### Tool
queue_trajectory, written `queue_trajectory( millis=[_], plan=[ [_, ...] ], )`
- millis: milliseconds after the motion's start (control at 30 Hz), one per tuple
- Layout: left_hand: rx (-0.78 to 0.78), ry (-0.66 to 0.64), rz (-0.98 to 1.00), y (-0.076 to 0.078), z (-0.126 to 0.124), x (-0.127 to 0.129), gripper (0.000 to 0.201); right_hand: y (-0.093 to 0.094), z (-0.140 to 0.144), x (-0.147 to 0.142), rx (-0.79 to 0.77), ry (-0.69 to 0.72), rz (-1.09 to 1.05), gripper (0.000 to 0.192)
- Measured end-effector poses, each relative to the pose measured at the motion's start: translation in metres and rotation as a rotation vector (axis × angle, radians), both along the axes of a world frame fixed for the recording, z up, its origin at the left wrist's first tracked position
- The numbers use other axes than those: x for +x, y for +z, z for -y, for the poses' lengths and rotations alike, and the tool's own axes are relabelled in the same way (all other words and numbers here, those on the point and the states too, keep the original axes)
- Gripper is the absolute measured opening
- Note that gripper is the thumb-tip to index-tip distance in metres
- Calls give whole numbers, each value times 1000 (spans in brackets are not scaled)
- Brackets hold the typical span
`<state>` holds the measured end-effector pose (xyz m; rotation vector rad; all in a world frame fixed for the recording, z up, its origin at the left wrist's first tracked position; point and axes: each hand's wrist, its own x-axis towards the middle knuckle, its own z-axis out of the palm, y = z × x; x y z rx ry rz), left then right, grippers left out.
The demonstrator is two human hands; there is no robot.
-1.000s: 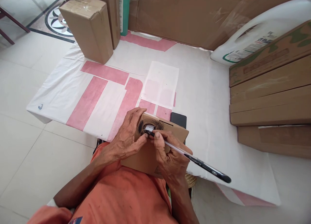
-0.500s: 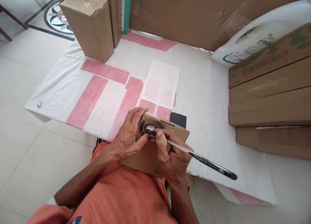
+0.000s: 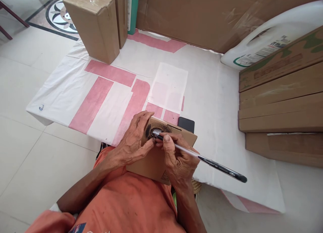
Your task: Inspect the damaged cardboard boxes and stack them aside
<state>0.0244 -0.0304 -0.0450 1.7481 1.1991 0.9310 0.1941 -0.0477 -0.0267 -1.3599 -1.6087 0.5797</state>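
A small brown cardboard box (image 3: 148, 165) rests against my orange shirt at the table's front edge. Black scribbled strokes (image 3: 165, 129) ring a small whitish patch (image 3: 156, 132) near its upper left corner. My left hand (image 3: 132, 143) grips the box by its left side, fingers over the top edge and thumb lying beside the strokes. Pinched in my right hand (image 3: 179, 155) is a long pen (image 3: 222, 168) with a pale barrel and black ends. Its tip meets the lower edge of the whitish patch; my fingers partly hide the contact.
A dark phone (image 3: 186, 124) lies just behind the box. Beyond it is a white sheet (image 3: 168, 86) on the pink-and-white tablecloth (image 3: 207, 91). Cardboard cartons (image 3: 280, 105) and a white jug (image 3: 267, 36) stand at right, an upright carton (image 3: 94, 27) at back left.
The pen's rear end has shifted up very slightly, and the tip stays by the whitish patch. The view has moved a little; my left hand keeps its hold on the box.
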Motion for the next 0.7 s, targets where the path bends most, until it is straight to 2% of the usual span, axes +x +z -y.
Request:
queue_trajectory(
  millis=[433, 700],
  plan=[
    [-6, 32, 6, -2, -1, 0, 77, -2, -3, -2, -4, -16, -25, 18],
    [-27, 71, 11, -11, -2, -11, 71, -6, 0, 0, -31, -31, 16, 17]
  ],
)
